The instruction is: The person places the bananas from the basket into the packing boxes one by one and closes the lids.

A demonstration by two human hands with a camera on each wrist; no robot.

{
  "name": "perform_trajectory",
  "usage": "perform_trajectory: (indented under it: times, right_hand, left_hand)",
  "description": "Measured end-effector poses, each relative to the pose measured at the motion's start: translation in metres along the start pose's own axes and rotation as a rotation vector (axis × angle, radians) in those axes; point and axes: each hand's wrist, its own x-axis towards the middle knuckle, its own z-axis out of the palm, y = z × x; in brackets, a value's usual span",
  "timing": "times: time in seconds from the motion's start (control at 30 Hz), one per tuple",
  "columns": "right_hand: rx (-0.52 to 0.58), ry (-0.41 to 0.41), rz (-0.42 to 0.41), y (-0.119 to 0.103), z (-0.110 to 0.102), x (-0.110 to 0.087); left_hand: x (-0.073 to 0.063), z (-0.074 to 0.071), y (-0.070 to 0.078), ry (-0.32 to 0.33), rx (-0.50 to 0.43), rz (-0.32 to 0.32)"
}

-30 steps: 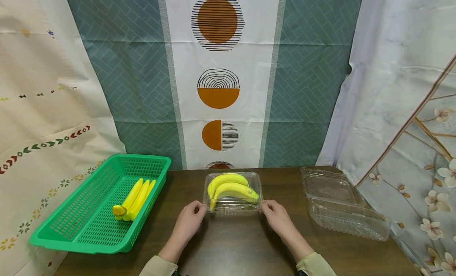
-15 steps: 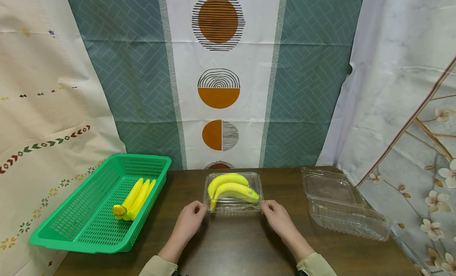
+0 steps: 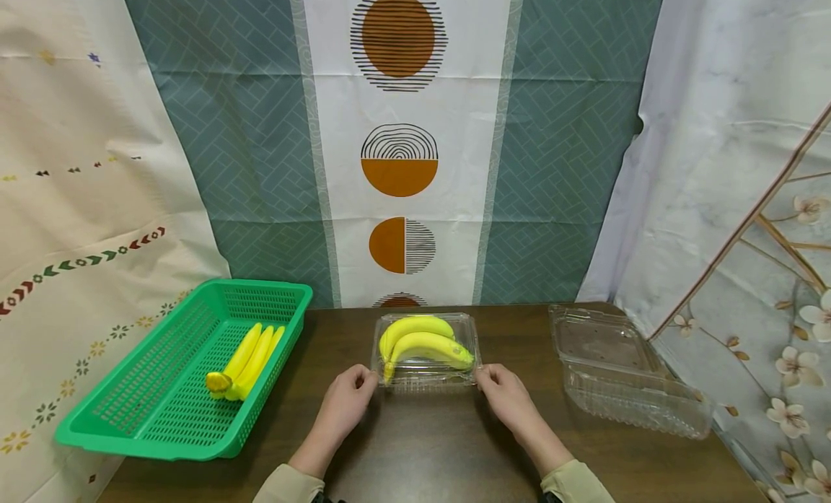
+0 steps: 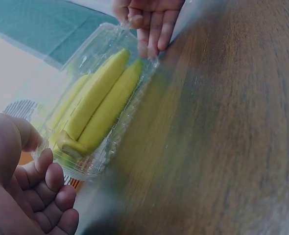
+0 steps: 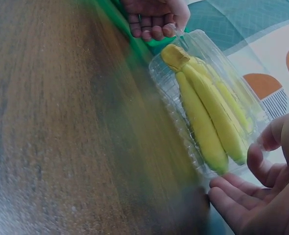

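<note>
A clear plastic clamshell box (image 3: 425, 380) sits mid-table with yellow bananas (image 3: 425, 344) inside, seen through its clear plastic. My left hand (image 3: 347, 402) pinches the box's near left corner between thumb and index finger. At the near right corner, my right hand (image 3: 509, 402) pinches the rim in the same way. The left wrist view shows the left hand (image 4: 32, 181) with its other fingers loosely curled beside the box. In the right wrist view, the right hand (image 5: 267, 181) has its thumb and index finger at the corner, the other fingers extended below.
A green plastic basket (image 3: 159, 387) stands on the left, holding a bunch of bananas (image 3: 249, 366). Another clear plastic box (image 3: 632, 402) lies opened out on the right side of the brown table (image 3: 422, 452). Patterned cloths (image 3: 552, 164) hang behind and at both sides.
</note>
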Motion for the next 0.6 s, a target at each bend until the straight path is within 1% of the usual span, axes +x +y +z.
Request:
perform_trajectory:
  times: [0.07, 0.3, 0.37, 0.6]
  right_hand:
    - [0.002, 0.004, -0.006, 0.0005, 0.0001, 0.0007]
    - [-0.001, 0.008, -0.007, 0.0023, 0.0006, 0.0017]
    - [0.001, 0.008, -0.007, 0.0023, 0.0007, 0.0019]
    - [-0.003, 0.005, 0.007, 0.001, 0.0004, 0.001]
  left_hand:
    - [0.0004, 0.0001, 0.0002, -0.005, 0.002, -0.008]
    - [0.0027, 0.0018, 0.0022, -0.023, 0.011, -0.079]
    - [0.0029, 0.002, 0.0022, -0.022, 0.013, -0.088]
    - [0.0037, 0.0025, -0.0006, -0.011, 0.032, -0.082]
